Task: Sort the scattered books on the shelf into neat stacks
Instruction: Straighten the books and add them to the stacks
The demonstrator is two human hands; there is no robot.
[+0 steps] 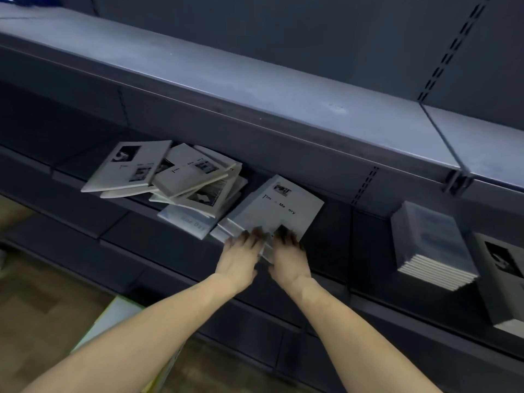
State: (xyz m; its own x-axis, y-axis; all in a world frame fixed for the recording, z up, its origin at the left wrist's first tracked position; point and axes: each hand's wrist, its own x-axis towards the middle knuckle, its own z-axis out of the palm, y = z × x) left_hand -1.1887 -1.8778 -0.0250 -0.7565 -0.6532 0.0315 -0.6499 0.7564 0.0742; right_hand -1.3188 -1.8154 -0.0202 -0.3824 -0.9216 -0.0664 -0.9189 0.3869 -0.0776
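Both your hands reach onto the dark lower shelf [175,245], side by side and almost touching. Your left hand [238,260] lies with fingers spread on the near left corner of a small pile of white books [272,214]; your right hand [287,258] sits just beside it, fingertips on the near edge of the top cover. Fingertips are blurred and in shadow, so whether they curl under the edge or only press flat, I cannot tell. The top book shows black lettering and a small dark photo near its far corner; the pile is skewed, lower copies fanning out to the left. Just left of it, a loose heap of scattered books [175,174] overlaps at odd angles, white covers with dark photos, one bluish copy [187,221] lowest at the front. Well to the right on the same shelf stands a squared-up stack of bluish-covered books [431,245], and beside it, at frame edge, another stack with a dark photo cover [502,279]. The upper shelf [255,80] overhangs them all.
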